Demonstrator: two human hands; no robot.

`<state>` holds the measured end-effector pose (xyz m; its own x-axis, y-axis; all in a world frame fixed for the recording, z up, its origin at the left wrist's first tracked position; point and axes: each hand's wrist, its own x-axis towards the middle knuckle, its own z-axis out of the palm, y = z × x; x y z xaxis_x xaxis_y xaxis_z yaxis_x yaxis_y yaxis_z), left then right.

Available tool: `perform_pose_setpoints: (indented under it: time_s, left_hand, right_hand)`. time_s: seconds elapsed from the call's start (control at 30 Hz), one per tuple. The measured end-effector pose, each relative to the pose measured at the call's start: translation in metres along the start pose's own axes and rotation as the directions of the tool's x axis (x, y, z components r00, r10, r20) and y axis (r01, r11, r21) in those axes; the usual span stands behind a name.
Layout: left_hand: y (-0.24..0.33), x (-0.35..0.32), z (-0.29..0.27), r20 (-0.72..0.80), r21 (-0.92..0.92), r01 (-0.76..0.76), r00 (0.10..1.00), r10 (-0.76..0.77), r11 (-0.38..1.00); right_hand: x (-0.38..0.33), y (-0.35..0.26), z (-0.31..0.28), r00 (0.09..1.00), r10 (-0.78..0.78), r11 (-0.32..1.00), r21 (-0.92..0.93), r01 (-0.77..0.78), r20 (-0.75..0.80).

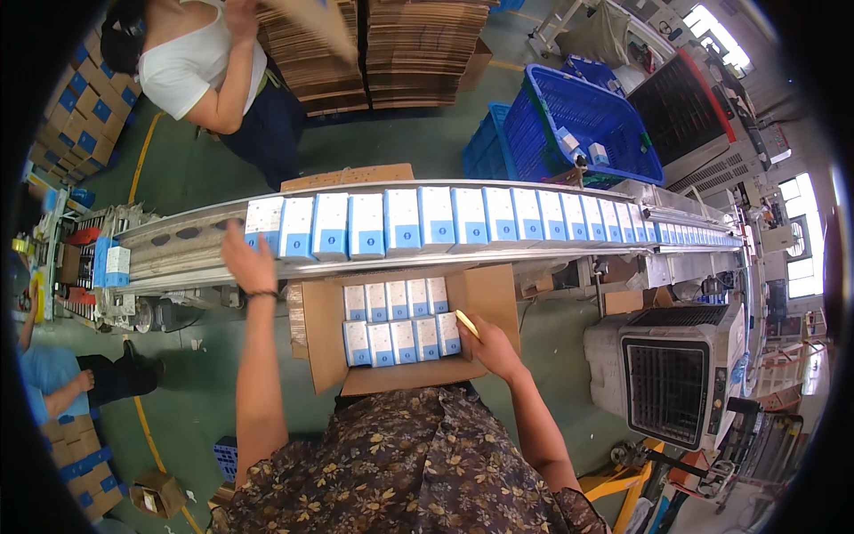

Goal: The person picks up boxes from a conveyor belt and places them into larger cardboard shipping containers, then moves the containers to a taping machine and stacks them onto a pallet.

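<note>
My left hand (pixel 247 260), with a dark band at the wrist, is at the left end of a row of white-and-blue boxes (pixel 400 218) on the conveyor. Its fingers are stretched out along the side of the leftmost box (pixel 264 216), and its thumb is in front of that box. In front of my body is an open cardboard carton (pixel 322 329), holding two rows of similar small boxes (pixel 392 342). At the carton's right side, my right hand (pixel 495 350) is closed around a slim yellow pen-like tool (pixel 467 324). Its tip is beside the rightmost packed box.
The conveyor (pixel 182 254) runs across in front of me. Beyond it are blue crates (pixel 578 116), flat cardboard stacks (pixel 427 53) and a person in white (pixel 191 71). An air cooler (pixel 665 387) stands at right; another person in blue (pixel 58 378) is at left.
</note>
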<state>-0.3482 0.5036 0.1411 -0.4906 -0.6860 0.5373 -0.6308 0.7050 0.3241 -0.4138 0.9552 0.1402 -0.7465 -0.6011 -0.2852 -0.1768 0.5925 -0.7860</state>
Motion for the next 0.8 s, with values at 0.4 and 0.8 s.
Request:
perform_pose_setpoints:
  time_s: [0.4, 0.8]
  left_hand:
    - [-0.063, 0.018, -0.017, 0.19, -0.203, -0.037, 0.979, 0.076, 0.979]
    - [-0.136, 0.069, -0.018, 0.582, -0.08, 0.171, 0.808, -0.093, 0.982]
  right_hand:
    - [0.17, -0.127, 0.051, 0.928, -0.308, 0.941, -0.215, 0.263, -0.211]
    - [0.205, -0.182, 0.109, 0.998, -0.058, 0.961, -0.274, 0.048, -0.03]
